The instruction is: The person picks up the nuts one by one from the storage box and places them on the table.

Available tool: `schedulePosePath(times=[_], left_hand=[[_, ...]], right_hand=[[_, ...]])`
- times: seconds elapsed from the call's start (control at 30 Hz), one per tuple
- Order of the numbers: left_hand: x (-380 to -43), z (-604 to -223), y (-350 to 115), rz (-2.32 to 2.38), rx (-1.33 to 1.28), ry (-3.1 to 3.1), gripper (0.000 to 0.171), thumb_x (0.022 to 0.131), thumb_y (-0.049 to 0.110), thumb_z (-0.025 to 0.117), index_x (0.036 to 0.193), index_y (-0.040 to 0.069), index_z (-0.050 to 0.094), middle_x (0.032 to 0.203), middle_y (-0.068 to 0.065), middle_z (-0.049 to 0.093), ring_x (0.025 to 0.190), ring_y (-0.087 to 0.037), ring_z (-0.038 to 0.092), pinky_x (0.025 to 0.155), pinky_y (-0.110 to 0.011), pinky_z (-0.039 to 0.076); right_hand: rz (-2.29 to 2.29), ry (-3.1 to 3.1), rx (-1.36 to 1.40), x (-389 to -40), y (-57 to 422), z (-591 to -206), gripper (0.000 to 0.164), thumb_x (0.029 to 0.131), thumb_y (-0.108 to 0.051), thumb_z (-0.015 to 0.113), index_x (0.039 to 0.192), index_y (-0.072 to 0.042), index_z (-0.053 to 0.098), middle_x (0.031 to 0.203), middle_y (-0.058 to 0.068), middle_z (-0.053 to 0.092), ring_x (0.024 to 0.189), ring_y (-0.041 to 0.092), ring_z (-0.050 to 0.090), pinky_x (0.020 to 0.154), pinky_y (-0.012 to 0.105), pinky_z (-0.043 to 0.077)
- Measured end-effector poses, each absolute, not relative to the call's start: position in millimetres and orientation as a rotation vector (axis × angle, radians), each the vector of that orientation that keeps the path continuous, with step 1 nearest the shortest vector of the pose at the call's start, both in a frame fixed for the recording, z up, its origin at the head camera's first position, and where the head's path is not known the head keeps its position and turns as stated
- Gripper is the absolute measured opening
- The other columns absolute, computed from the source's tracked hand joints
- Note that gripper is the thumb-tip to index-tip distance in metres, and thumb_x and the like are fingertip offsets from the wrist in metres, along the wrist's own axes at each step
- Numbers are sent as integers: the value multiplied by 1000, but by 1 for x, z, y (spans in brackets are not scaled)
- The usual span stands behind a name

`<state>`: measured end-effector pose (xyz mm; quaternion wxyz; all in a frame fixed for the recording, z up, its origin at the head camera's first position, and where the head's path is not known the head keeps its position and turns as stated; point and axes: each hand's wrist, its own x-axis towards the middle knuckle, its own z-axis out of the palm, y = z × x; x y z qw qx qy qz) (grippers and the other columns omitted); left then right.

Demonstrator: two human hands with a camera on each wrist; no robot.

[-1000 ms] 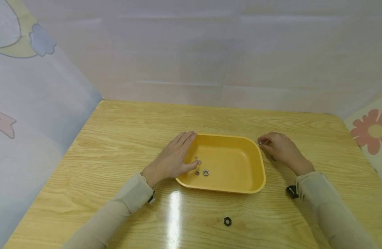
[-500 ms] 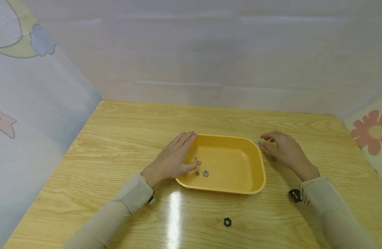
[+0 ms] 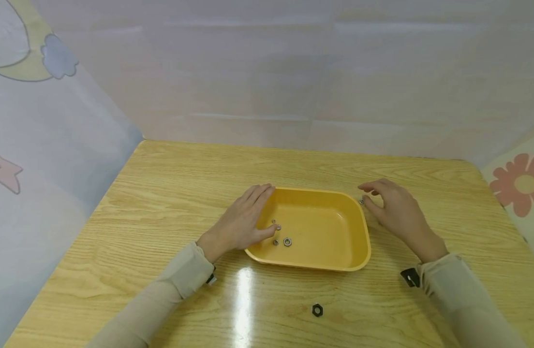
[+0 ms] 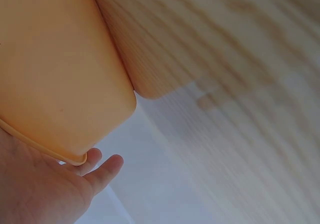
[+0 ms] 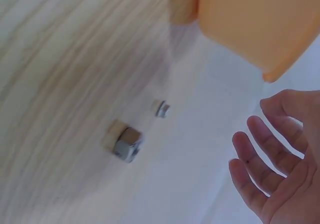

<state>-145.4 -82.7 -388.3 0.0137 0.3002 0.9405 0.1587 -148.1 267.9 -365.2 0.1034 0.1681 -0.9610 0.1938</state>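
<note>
My left hand (image 3: 241,220) rests on the left end of a yellow plastic tray (image 3: 317,267), fingers stretched along the rim and thumb spread over the inside. In the left wrist view, its fingers (image 4: 103,174) reach past a tray corner. Several small metal nuts (image 3: 287,242) lie in the tray, near that thumb. My right hand (image 3: 399,212) hovers beside the tray's far right corner, thumb and fingers apart, holding nothing. A small nut (image 3: 361,201) shows by its fingertips. The right wrist view shows a larger hex nut (image 5: 128,144) and a small flanged nut (image 5: 162,109) on the table.
A dark hex nut (image 3: 317,310) lies on the wooden table (image 3: 171,193) in front of the tray. Pale fabric walls (image 3: 293,72) stand behind the table and at both sides.
My right hand, whose fingertips were on the small nut a second ago, has spread its fingers and drawn back slightly from it. The left hand and tray stay practically still.
</note>
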Motion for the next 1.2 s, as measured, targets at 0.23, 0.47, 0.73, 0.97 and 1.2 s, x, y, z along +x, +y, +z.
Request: schedulePosePath(times=[0.23,0.47,0.73,0.97,1.2], left_hand=[[-146,-388,-83,467,936,2935,86,93,49,58,158,6,20,163,-10,26,150,-27,27,124,-43,26],[-145,-387,-83,474,930,2931,87,93,49,60,158,7,20,163,-9,26,150,-27,27,124,-43,26],[-145,-388,-83,476,937,2935,86,93,48,60,158,7,21,162,-9,27,149,-27,27,124,-43,27],[-145,-388,-83,497,951,2939,85,93,47,60,157,6,22,162,-10,28,149,-27,28,124,-43,27],[-145,-388,-83,486,946,2943,85,93,47,60,157,7,22,162,-9,28,149,-27,28,124,-43,27]], right_hand=[[581,-2810,540,-143,257,-360,25,92,-13,66,116,-5,70,108,14,68,92,34,66,68,49,55],[568,-2798,576,-141,246,-357,24,90,-11,69,113,-6,71,103,11,68,94,32,66,65,45,55],[541,-2735,692,-140,237,-358,25,86,-10,73,110,-5,71,105,11,70,90,29,67,66,43,57],[540,-2796,710,-134,225,-357,26,88,-14,72,112,-5,70,105,11,70,90,28,67,72,46,58],[539,-2830,729,-129,211,-357,26,89,-18,72,112,-6,71,105,9,70,93,28,67,75,45,58]])
